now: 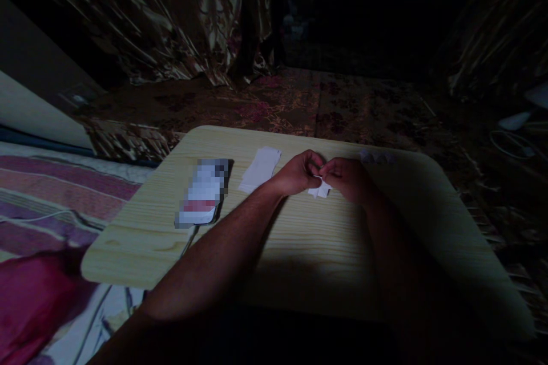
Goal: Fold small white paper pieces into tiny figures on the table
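My left hand (297, 173) and my right hand (347, 178) meet over the far middle of the wooden table. Their fingers are closed in pinches on a small piece of white folded paper (319, 189), whose lower part shows below the fingertips. The upper edge of the paper is hidden by the fingers. Just left of my left hand lies a stack of white paper slips (260, 168), slightly fanned. Several small folded paper pieces (377, 157) stand in a row beyond my right hand, dim in the shadow.
A phone with a blurred screen (201, 191) lies on the left of the table (299, 251), a cable running from its lower end. Striped bedding (55, 188) and a red cloth (38, 302) are at the left. Patterned curtains (205, 17) hang behind a cloth-covered ledge (257, 102).
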`<state>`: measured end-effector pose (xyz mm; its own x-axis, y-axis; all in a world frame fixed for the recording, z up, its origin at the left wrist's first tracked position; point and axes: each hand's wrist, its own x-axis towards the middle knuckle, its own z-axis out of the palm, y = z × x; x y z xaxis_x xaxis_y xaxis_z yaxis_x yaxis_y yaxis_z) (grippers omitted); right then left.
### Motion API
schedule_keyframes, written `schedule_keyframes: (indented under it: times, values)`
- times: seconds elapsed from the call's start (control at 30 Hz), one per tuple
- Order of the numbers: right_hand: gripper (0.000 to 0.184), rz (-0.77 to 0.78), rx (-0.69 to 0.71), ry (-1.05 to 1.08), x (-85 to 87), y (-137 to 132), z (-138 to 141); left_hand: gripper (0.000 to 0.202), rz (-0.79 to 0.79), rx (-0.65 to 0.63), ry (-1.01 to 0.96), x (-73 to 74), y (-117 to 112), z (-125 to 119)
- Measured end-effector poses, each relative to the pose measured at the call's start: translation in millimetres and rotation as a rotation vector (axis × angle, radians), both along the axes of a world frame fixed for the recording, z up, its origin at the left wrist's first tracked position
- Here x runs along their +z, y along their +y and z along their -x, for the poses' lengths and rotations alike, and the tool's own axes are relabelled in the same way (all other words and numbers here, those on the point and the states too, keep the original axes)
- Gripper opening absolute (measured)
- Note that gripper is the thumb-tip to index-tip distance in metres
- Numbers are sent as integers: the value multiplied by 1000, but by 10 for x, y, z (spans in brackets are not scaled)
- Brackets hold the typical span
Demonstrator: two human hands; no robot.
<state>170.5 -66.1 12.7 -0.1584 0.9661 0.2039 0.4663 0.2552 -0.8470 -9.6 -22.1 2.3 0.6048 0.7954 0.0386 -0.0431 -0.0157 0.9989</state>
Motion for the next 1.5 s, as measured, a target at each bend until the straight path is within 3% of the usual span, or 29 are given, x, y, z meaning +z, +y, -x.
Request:
schedule_keyframes:
  times: [0.27,0.6,1.13,1.3,1.5]
  values:
    - [13,50,-8,60,39,-16,11,43,-45,-15,4,-29,2,-9]
    - [14,33,-1,9,49,3,-27,41,-45,17,28,64,-85,-15]
    - [19,141,-7,184,108,-24,29,42,-26,-9,-34,-1,-58,-29]
    - [22,139,-91,225,114,-13,33,45,14,82,-68,7,-35,-35]
    - [33,237,-51,304,74,-3,35,39,83,192,-137,7,-21,-47]
